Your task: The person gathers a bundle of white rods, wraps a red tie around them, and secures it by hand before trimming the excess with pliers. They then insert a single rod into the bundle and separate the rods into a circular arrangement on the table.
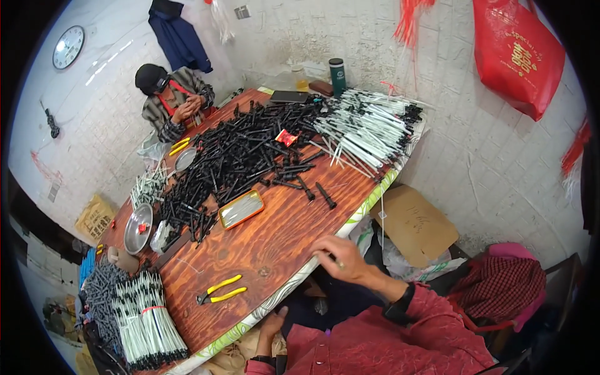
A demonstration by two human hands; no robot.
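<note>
My right hand (pixel 342 257) is over the table's near edge, its fingers bent and drawn together; what they hold, if anything, is hidden. My left hand (pixel 273 322) is low beside my lap, below the edge, with its fingers mostly out of sight. Closest to the hands on the tabletop lie pliers (pixel 222 291) with yellow handles, their jaws pointing left. Farther in is an orange-rimmed tray (pixel 241 210) of thin pale sticks. Beyond it spreads a large heap of black plastic rods (pixel 219 156), with a few loose ones (pixel 325 195) on its near side.
White rods with black ends are piled at the far right (pixel 369 128) and bundled at the near left (pixel 147 319). A metal bowl (pixel 139 229) stands on the left. Across the table another person (pixel 178 103) works with both hands. A cardboard piece (pixel 414 225) leans beside the table.
</note>
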